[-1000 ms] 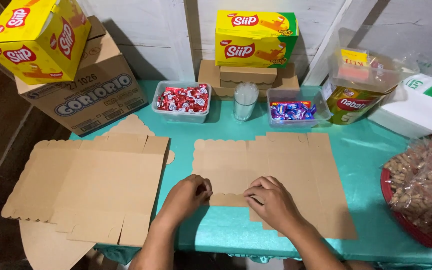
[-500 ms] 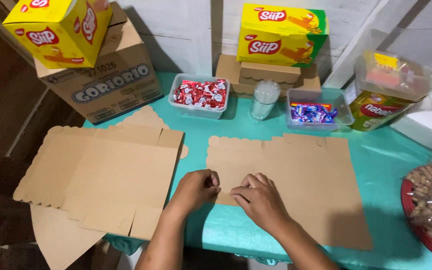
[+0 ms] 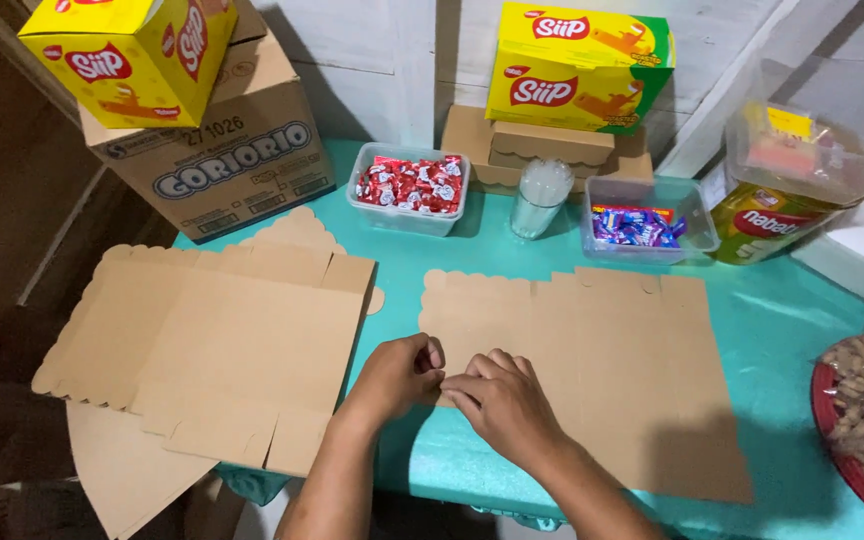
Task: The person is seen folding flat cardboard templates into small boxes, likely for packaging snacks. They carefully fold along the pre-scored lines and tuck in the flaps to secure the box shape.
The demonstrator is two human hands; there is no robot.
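1. Cardboard blank (image 3: pixel 592 370), plain brown and unfolded, lies flat on the teal table (image 3: pixel 792 330), scalloped edge facing the candy tubs.
2. Since a second ago the right hand (image 3: pixel 497 405) has slid left along the near edge, so it now sits touching the left hand (image 3: pixel 397 375). Looks like both are working the same little flap now.
3. Both hands pinch that near-edge flap, fingers pressed together on it.
4. A second flat blank (image 3: pixel 222 350) sits to the left, partly hanging off the table.
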